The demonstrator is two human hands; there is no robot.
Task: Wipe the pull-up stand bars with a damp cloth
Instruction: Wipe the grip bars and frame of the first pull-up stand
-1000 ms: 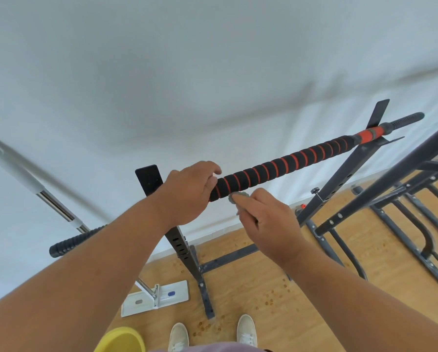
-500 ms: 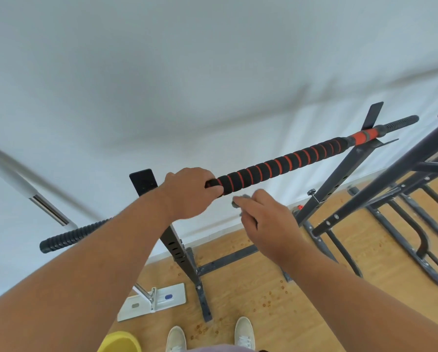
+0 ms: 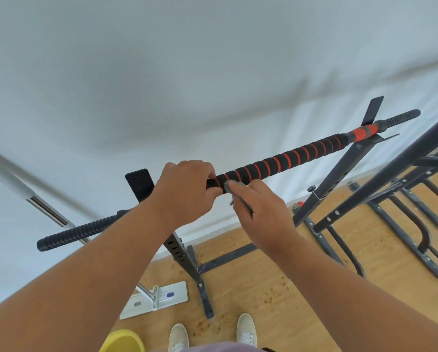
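Right hand [image 3: 262,214] moved cloth [image 3: 232,186] onto bar [image 3: 284,161] — touching left hand [image 3: 185,189].

bar [image 3: 284,163]: black foam, red spiral, level on stand | cloth [image 3: 234,185]: small, grey, touching bar's underside

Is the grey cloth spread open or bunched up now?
Bunched: only a small grey wad of the cloth shows, pinched in the right hand against the padded bar.

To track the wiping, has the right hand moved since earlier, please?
Yes, the right hand rose toward the foam bar, bringing its cloth against it.
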